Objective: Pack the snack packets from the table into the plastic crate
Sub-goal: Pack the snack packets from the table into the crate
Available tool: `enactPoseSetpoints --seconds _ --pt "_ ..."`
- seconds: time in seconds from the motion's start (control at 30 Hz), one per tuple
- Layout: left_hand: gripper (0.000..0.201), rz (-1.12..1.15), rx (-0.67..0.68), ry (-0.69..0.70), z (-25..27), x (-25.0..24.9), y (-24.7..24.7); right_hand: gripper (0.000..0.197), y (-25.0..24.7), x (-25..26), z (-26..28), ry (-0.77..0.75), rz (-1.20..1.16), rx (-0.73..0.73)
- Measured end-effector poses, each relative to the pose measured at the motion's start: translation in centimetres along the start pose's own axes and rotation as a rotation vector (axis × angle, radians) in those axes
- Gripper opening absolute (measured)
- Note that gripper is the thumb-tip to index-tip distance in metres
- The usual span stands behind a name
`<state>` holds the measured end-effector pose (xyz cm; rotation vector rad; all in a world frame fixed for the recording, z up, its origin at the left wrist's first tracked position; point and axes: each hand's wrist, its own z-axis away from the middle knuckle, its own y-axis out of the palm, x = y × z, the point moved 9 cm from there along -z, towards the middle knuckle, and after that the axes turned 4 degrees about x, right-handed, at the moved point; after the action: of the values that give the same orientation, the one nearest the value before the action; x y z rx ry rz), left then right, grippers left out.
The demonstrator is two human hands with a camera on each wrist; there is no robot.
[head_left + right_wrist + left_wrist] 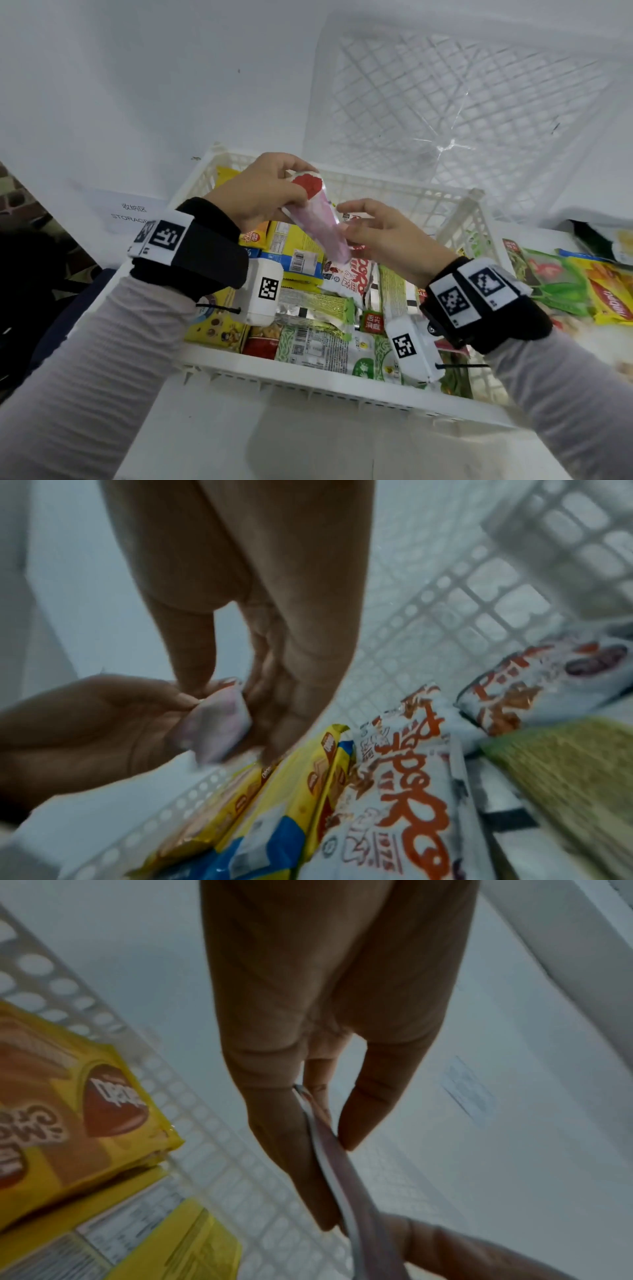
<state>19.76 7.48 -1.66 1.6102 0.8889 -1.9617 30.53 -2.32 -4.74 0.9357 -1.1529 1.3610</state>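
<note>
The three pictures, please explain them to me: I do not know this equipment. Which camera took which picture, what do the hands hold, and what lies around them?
No machine here: a person wears three cameras. The wide picture is from the head; the two close ones are from the wrists. The left hand grips a pink packet with a red top; the right hand pinches its lower end. Below is the white plastic crate, already holding many snack packets. More packets lie on the table to the right.

Wall label cut by left sleeve, wrist views blurred, packet text unreadable
</note>
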Motion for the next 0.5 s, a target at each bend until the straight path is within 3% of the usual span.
enactPoseSetpoints --seconds 0.1,0.2,0.3,0.37,0.5 --pt "0.031 -0.106 0.049 -0.002 1.1 -0.7 1.1 0.019 0.8 0.0 0.2 -0.006 -0.034 0.155" --pt "0.033 -0.559 0.114 0.042 3.5 -2.1 0.9 0.018 1.5 -0.3 0.5 0.028 0.097 0.268" --pt "0.055 -0.969 0.143 0.078 6.9 -3.4 1.0 0.014 2.9 -0.7 1.0 0.045 0.189 0.390" --pt "0.062 -1.082 0.185 0.063 9.3 -3.9 1.5 0.012 4.0 -0.7 1.5 0.038 0.213 0.454" --pt "0.052 -1.223 0.283 0.034 12.8 -4.0 2.3 0.012 6.0 -0.5 2.0 0.020 0.307 0.605"
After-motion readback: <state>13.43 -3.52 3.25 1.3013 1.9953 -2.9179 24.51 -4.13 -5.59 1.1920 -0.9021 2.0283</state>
